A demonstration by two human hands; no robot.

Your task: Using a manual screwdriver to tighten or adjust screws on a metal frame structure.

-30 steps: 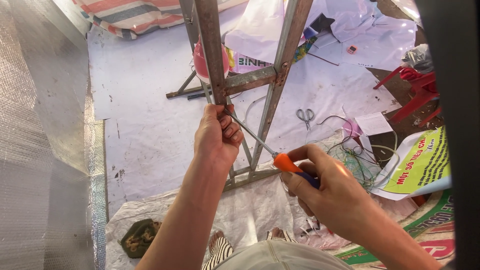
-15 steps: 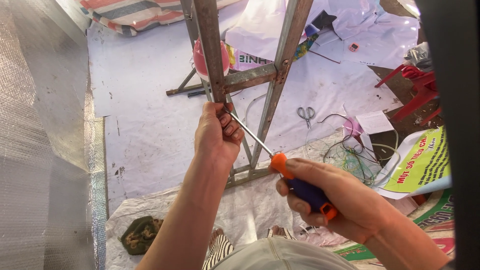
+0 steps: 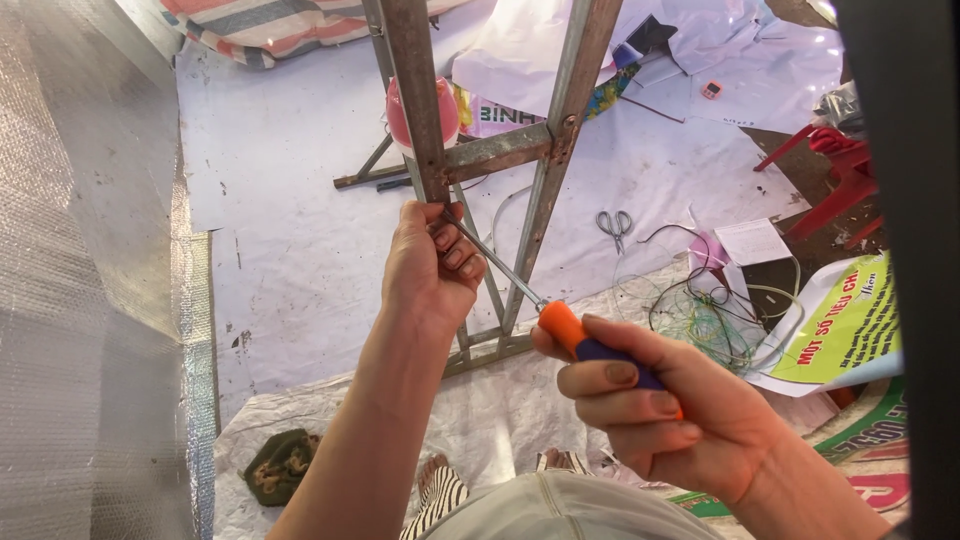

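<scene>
Left hand [image 3: 432, 265], centre of frame, is clenched round the lower end of a rusty metal frame [image 3: 420, 110] upright, fingers curled on the bar where it meets other thin rods. The frame runs from top centre down to mid-frame, w/ a second slanted upright to its right and a crossbar joining the two.

Right hand [image 3: 655, 400], lower right of centre, grips a screwdriver [image 3: 560, 320] w/ orange and blue handle; fist closed on the handle, thumb on top. The shaft runs up-left and the tip ends at the left hand's fingers, right by the frame bar. Exact contact pt of the tip is hidden by the fingers, can't tell.

Behind the frame upright, top centre: a pink round thing [image 3: 445, 110], partly hidden. Floor is covered w/ a white sheet [image 3: 290, 230]. Scissors [image 3: 614, 225] lie on it, right of the frame, well apart from both hands. Tangle of green and dark wire [image 3: 715, 320] just right of the right hand, mid-right. Red plastic chair [image 3: 835, 170] at upper right. Yellow-green printed sheet [image 3: 845, 325] at right edge. Silver bubble-foil sheet [image 3: 85, 300] fills the left side. Striped tarp [image 3: 270, 25] at top left. Small dark green cloth [image 3: 280, 465] lower left, on a white woven sack.
</scene>
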